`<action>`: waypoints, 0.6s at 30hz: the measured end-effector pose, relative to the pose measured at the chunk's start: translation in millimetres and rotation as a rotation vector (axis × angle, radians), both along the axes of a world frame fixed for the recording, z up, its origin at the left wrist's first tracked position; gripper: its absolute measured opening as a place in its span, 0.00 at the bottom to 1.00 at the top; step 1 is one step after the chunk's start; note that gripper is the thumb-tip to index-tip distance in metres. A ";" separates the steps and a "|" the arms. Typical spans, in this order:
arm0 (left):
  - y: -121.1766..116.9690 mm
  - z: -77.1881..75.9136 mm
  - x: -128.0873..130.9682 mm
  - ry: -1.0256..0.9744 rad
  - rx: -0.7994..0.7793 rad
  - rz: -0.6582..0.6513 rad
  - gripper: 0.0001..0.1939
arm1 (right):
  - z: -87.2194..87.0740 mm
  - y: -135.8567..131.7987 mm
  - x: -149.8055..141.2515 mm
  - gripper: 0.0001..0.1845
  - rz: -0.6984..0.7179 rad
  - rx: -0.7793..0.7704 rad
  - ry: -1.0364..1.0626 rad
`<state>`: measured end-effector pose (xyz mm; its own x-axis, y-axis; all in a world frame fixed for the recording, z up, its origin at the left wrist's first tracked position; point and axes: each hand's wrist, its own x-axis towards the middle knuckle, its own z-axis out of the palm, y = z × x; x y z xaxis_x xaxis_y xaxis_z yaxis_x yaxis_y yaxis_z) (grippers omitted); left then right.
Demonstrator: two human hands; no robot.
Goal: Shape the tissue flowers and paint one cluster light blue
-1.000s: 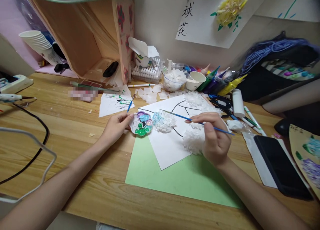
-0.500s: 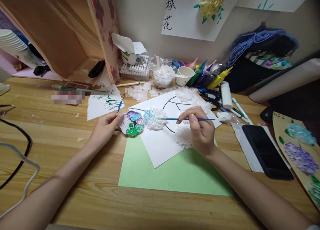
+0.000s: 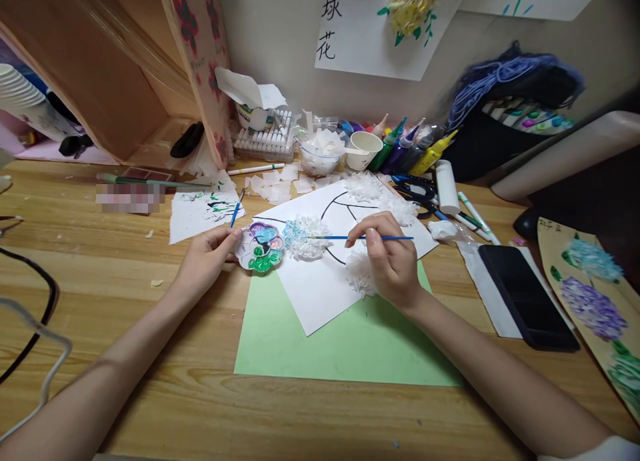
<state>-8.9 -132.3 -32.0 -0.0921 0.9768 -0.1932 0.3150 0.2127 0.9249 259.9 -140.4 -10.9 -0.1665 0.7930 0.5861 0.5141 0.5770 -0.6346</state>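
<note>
My left hand [image 3: 210,254] pinches the edge of a flower-shaped paint palette [image 3: 260,247] with blue, purple, green and black paint in its wells. A second blue paintbrush [image 3: 237,209] sticks up beside its fingers; whether the hand holds it I cannot tell. Between the fingers of my right hand [image 3: 387,257] is a thin blue paintbrush [image 3: 337,237], lying nearly level. Its tip touches, or is very near, a ruffled paper flower [image 3: 313,244], blue on the left and white elsewhere. That flower sits on white paper [image 3: 305,301] with black stem lines; another white flower [image 3: 359,274] is partly behind my right hand.
Green paper [image 3: 345,354] lies under the white sheet. Behind are a bowl of paper scraps [image 3: 321,157], a paper cup [image 3: 363,151] and several paint bottles. A phone [image 3: 527,297] and a flower picture [image 3: 593,301] lie right; a paint-smeared paper [image 3: 200,214] lies left.
The whole view has shifted slightly. My right hand and its paintbrush have moved a little left relative to the paper flower. The left hand still holds the palette beside the flower.
</note>
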 end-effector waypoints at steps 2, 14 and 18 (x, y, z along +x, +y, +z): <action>-0.3 0.5 0.2 -0.004 0.003 0.002 0.18 | 0.1 -0.2 -0.2 0.15 -0.004 0.006 -0.007; -0.3 0.6 -0.4 0.007 0.003 -0.005 0.19 | 0.8 -1.4 -0.8 0.15 -0.001 0.027 0.011; -0.2 0.9 0.0 0.012 0.007 -0.003 0.20 | 1.3 -1.4 -0.3 0.15 -0.026 0.056 0.072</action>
<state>-8.9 -132.5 -31.1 -0.0917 0.9784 -0.1851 0.3271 0.2051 0.9225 259.7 -141.8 -9.6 -0.1021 0.7624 0.6390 0.4837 0.5993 -0.6379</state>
